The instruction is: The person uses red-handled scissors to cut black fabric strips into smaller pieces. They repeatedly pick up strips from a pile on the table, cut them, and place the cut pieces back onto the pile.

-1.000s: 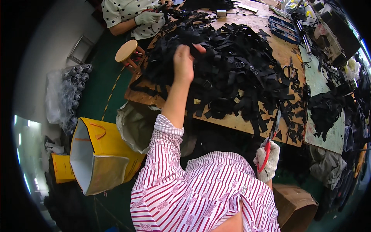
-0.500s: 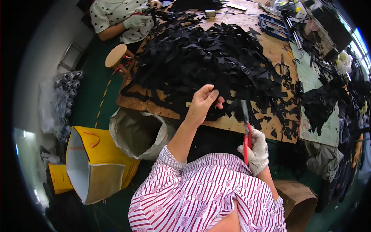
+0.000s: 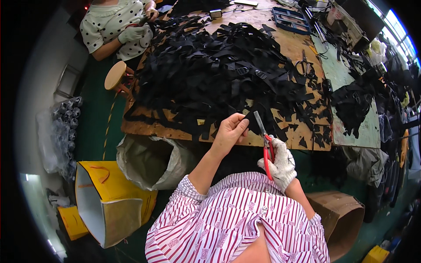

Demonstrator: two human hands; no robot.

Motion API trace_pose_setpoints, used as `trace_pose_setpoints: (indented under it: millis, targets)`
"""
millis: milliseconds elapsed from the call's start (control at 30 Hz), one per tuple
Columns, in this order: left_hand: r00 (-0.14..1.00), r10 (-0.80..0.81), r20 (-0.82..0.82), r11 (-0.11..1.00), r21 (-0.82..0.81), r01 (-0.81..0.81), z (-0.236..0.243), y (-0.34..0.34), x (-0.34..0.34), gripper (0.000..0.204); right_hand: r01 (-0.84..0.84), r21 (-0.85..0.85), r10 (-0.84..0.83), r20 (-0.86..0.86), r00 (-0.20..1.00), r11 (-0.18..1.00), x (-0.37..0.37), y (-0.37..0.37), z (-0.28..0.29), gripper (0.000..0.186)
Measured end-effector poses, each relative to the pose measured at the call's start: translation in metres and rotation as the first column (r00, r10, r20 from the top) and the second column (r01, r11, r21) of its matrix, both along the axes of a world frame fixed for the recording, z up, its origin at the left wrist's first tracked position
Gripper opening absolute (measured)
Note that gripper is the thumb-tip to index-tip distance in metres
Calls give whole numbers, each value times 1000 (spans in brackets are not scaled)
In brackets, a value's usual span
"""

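Note:
My bare left hand (image 3: 231, 132) is pinched shut at the front edge of the table, with a black webbing strap (image 3: 249, 117) at its fingertips. My right hand (image 3: 283, 165) wears a white knit glove and grips red-handled scissors (image 3: 265, 139). Their grey blades point up and away, close beside the left fingertips and the strap. Whether the blades touch the strap I cannot make out. Just beyond both hands lies a large heap of black straps (image 3: 206, 72), some with buckles.
Small black offcuts (image 3: 302, 141) litter the wooden table (image 3: 258, 139). Another pair of scissors (image 3: 303, 65) and a blue tray (image 3: 290, 19) lie farther right. An open sack (image 3: 175, 168), a yellow container (image 3: 94, 175) and a stool (image 3: 115, 75) stand left. A co-worker's gloved hand (image 3: 133, 33) works far left.
My left hand has come lower and nearer to me. The scissors have tilted and moved left, so their tips are now near the left fingertips. The whole view has shifted slightly.

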State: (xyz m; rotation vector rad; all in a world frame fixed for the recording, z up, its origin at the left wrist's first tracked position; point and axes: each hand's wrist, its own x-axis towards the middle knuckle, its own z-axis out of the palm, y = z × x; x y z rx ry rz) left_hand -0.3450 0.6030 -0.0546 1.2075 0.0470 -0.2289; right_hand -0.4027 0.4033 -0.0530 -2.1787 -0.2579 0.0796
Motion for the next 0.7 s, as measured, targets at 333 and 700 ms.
trace_pose_setpoints:
  millis: [333,700]
  targets:
    - [1000,-23,19,999,33,23,-10,-14,-2,11,94,332,5,-285,959,939,-7,-6,-35,61]
    - [993,-105,59,986,134,97,-14,-17,-4,10,121,406,-11,-264,964,906,-3,-7,-40,58]
